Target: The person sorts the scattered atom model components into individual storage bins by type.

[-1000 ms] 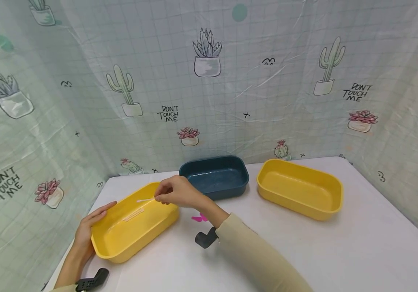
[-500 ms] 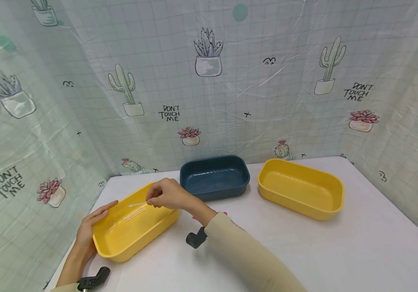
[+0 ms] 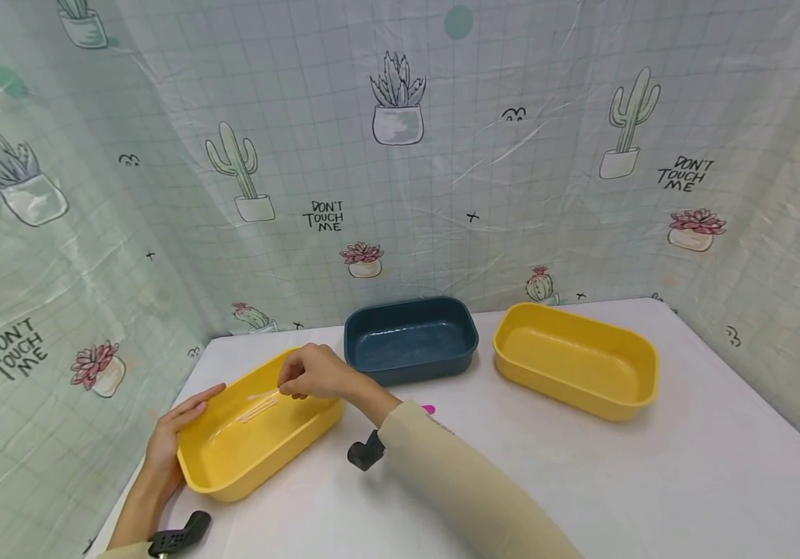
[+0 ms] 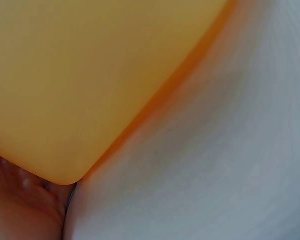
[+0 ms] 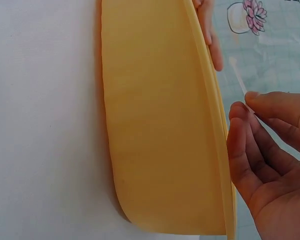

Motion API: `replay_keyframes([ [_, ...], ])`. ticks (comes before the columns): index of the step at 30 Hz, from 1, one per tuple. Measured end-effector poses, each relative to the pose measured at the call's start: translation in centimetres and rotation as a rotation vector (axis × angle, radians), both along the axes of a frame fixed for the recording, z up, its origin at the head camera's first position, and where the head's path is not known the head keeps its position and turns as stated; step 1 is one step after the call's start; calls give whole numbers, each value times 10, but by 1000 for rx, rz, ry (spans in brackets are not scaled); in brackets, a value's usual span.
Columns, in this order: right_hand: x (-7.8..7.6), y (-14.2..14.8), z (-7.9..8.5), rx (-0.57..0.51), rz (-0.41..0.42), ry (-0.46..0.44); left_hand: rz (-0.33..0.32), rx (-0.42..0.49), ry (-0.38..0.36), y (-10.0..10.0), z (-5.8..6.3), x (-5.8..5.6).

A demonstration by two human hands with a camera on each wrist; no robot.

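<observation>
My right hand [image 3: 312, 371] pinches a thin white cotton swab [image 5: 240, 80] between thumb and fingertips, over the left yellow bin [image 3: 281, 449]. In the head view the swab's tip points left, just above a few thin sticks like swabs [image 3: 258, 411] on the bin floor. My left hand [image 3: 165, 442] rests along the bin's left side, its fingers fairly straight against the wall and rim. Part of that hand's fingers [image 5: 216, 50] also shows beyond the rim in the right wrist view. The left wrist view has mostly the bin's outer wall [image 4: 90, 75].
A dark blue bin [image 3: 411, 376] stands behind my right forearm, and a second yellow bin [image 3: 574, 397] is to the right. Something small and pink [image 3: 429, 409] peeks out behind the right sleeve. A patterned curtain [image 3: 441, 194] closes the back and sides.
My right hand has shifted left and slightly down with the swab, nearer the sticks on the bin floor. Its sleeve now covers more of the pink thing. The left hand stays put.
</observation>
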State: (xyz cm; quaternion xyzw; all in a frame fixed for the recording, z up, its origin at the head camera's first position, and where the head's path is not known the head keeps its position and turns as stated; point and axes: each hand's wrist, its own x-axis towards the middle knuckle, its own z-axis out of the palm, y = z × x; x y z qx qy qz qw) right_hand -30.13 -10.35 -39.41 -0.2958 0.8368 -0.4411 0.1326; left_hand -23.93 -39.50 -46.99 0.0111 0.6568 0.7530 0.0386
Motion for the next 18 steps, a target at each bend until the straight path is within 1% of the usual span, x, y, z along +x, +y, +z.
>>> replay_keyframes([
  [5, -2, -5, -3, 9, -7, -22, 10, -27, -6, 1, 0, -1],
  [13, -3, -8, -7, 28, -10, -44, 0, 4, -5, 0, -1, -1],
  [18, -4, -10, -11, 15, -3, -46, -2, 7, 1, 0, -2, 0],
])
